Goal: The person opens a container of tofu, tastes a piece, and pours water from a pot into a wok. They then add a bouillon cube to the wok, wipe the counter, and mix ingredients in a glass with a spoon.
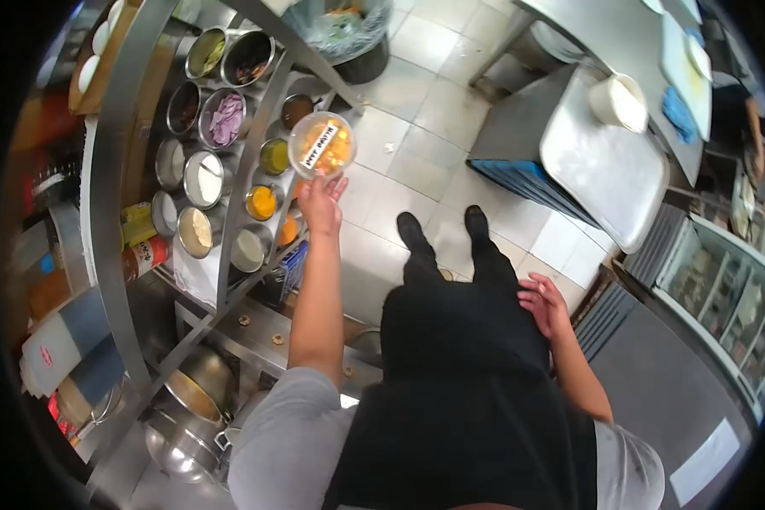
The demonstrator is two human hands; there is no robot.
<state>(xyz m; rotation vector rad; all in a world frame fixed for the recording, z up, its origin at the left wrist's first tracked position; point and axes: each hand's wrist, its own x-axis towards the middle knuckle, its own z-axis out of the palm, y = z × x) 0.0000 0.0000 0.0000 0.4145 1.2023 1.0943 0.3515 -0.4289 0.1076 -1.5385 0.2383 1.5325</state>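
Fingers of my left hand (319, 206) clamp a labelled tub (321, 144) near metal bowls (206, 105) and a steel rail (311, 53); my right hand's (546, 306) hang slightly apart.

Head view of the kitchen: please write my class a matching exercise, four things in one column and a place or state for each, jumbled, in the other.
1. Labelled round container
2. White tub
3. Pink-purple slices
4. Bin

A. On a pale tray
B. Lined with clear plastic
C. Held in the left hand
D. In a round metal bowl

Right pairs: 1-C, 2-A, 3-D, 4-B
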